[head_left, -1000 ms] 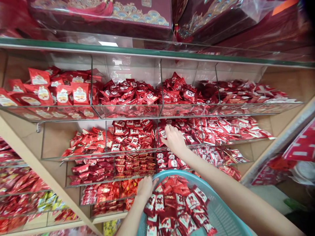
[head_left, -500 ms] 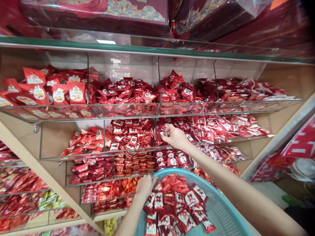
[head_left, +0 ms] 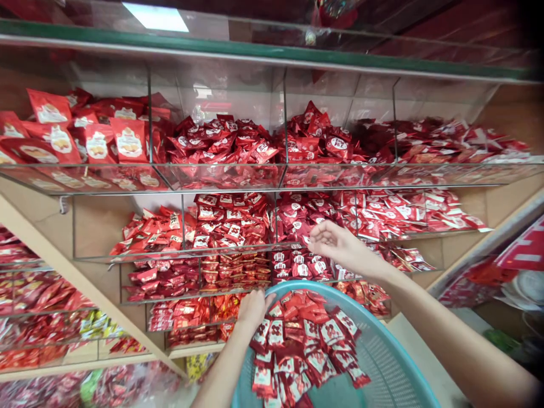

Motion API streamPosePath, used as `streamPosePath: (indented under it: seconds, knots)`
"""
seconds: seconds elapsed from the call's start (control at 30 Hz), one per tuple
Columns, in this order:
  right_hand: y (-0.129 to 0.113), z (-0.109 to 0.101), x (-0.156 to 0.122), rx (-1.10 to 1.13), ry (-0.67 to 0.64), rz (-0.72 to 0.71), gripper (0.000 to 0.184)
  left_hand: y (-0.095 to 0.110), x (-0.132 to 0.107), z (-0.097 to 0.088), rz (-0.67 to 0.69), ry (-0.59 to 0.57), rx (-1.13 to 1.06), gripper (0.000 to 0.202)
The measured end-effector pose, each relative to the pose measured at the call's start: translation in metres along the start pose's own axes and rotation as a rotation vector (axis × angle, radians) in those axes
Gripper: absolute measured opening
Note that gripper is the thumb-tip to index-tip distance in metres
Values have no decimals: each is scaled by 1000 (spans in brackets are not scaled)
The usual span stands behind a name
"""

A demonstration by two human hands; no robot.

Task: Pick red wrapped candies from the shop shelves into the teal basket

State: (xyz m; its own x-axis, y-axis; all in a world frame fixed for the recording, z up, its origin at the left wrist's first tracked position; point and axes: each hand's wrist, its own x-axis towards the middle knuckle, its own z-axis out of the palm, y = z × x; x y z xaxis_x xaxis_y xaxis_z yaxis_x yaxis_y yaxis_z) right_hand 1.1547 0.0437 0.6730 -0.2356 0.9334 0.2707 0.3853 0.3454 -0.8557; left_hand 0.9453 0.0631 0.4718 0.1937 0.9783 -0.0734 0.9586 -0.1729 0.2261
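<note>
My left hand point(head_left: 254, 309) grips the rim of a round turquoise plastic basket point(head_left: 389, 334), thumb over the edge. Small red packets with white labels point(head_left: 312, 345) are heaped inside it. Above the basket, my right hand point(head_left: 334, 243) hangs in front of the middle shelf with its fingers loosely curved and apart. I see nothing held in it. Nearest to its fingertips are dark red packets point(head_left: 295, 215) in a shelf compartment; some lie hidden behind the hand.
Clear-fronted shelf compartments hold red snack packets point(head_left: 127, 139) in several tiers. A green-edged glass shelf point(head_left: 255, 51) runs across the top. A slanting wooden panel point(head_left: 85, 289) stands at left, with more stocked shelves beyond. Red packaging point(head_left: 525, 249) is at the right edge.
My right hand has drawn back from the dark red packets, moving right and slightly down, and its fingers have loosened. My left hand stays on the basket rim. The view has tilted downward.
</note>
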Motion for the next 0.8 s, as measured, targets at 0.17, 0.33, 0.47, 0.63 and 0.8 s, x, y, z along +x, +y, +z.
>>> streamPosePath:
  seconds: [0.17,0.33,0.47,0.63,0.8]
  knots:
    - [30,27,-71,114,-339,112,17,2,-2,-2,-10,-25,4,56]
    - [81,72,-135,22,-575,287,16,1,-1,0,-6,-14,18,56]
    - [108,100,-168,-295,-730,178,19,1,1,2,-4,-10,18,55]
    - [137,131,-180,-572,-704,-257,9,2,0,0,-7,-29,19,57]
    - [166,158,-183,-771,-543,-607,18,2,-2,-2,-17,-28,13,57]
